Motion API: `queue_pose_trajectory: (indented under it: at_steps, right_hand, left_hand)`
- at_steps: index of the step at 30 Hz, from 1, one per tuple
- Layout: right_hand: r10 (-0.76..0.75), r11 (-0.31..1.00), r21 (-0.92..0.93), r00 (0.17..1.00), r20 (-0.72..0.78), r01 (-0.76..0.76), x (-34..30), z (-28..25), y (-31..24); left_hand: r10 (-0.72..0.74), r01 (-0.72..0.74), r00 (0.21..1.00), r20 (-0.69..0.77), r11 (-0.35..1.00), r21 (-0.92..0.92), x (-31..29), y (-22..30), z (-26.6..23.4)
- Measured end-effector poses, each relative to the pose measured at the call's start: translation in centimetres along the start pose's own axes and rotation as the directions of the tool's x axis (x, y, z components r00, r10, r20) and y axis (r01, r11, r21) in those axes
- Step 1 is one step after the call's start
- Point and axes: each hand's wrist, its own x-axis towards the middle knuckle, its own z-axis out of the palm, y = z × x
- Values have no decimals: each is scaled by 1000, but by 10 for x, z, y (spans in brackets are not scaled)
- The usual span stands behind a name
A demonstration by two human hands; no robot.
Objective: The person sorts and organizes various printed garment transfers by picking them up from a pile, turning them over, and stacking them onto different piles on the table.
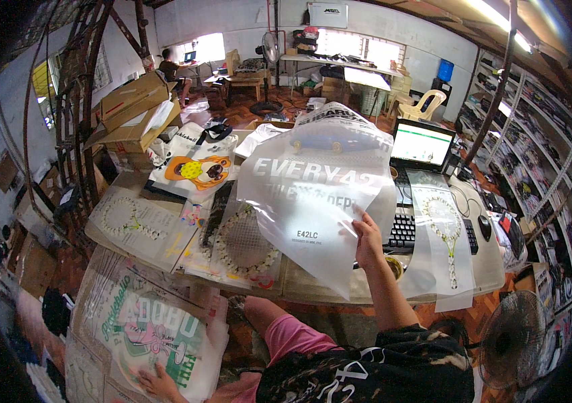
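Observation:
My right hand [368, 243] pinches the right edge of a large translucent printed film sheet [313, 211], holding it up over the table. White lettering and a dark blue car picture show on the curling sheet. My left hand [158, 385] lies with fingers spread on a stack of printed film sheets [195, 349] at the lower left, the top one bearing green, white and pink designs. Film sheets with flower-garland prints lie on the table: one at the left [131, 218], one in the middle [245, 258] partly under the raised film, one at the right [448, 252].
Behind the film stand an open laptop [423, 142], a black keyboard [403, 230] and a mouse [484, 227]. A dog-print fabric piece [195, 164] and cardboard boxes [128, 111] are at the left. A fan [514, 339] stands near right, beside loaded shelves [548, 141]. Another person [171, 70] sits far back.

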Motion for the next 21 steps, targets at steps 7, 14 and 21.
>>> queue_pose_trajectory:
  at_steps: [7,14,21]
  right_hand:
    - [-70,987,-146,998,-10,67,21,-7,2]
    - [-210,964,-201,964,-160,176,89,-71,-3]
    - [-209,955,-244,968,-140,171,85,-67,1]
  left_hand:
    - [-41,43,999,-31,996,81,3,-17,7]
    - [-1,7,995,-104,999,49,9,-8,20]
    - [-10,17,994,-110,998,63,7,-6,15]
